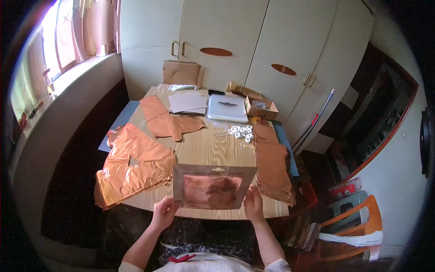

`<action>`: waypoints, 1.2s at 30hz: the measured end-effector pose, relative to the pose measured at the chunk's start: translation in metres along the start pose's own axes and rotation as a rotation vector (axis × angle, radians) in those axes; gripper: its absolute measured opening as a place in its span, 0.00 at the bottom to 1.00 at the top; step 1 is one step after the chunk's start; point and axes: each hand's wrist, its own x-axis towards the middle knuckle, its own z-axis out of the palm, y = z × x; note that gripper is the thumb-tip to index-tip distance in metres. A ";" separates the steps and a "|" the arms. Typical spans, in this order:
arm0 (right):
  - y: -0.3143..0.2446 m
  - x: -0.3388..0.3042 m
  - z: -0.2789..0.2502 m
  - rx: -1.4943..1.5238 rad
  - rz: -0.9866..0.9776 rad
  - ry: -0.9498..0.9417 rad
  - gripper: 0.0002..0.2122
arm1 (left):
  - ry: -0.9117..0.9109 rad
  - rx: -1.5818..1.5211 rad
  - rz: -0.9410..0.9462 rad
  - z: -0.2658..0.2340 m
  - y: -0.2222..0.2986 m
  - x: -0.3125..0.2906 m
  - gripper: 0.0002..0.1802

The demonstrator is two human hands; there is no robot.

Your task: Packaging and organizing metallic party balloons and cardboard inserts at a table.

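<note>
Held up above the table's near edge is a flat grey package (pixel 251 174) with a hang hole at its top. Its window shows copper-coloured foil and faint print. My left hand (pixel 166 211) grips the lower left edge with closed fingers, and my right hand (pixel 253 203) grips the right edge the same way. Left of the package lies a pile of shiny copper foil sheets (pixel 136 154). Farther back, a flat copper foil shape (pixel 158 118) rests on the wood-grain table (pixel 217 149). Several small white rolls (pixel 241 132) sit in a cluster right of the middle.
Brown flat packages (pixel 272 167) are stacked along the right edge. Toward the back are white cards (pixel 187 102), a translucent plastic case (pixel 227 109) and an open cardboard box (pixel 261 108). Cabinets (pixel 217 27) stand behind the table; an orange chair (pixel 374 213) is at the right.
</note>
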 end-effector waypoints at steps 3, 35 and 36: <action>0.017 0.007 -0.012 -0.125 -0.007 -0.010 0.10 | -0.041 -0.191 0.032 0.009 -0.013 0.027 0.13; -0.012 -0.018 -0.091 -0.061 0.051 0.034 0.24 | -0.356 -0.279 -0.111 0.060 0.008 0.061 0.05; -0.025 -0.016 -0.106 -0.206 -0.023 0.017 0.24 | -0.378 -0.199 -0.014 0.062 0.007 0.062 0.06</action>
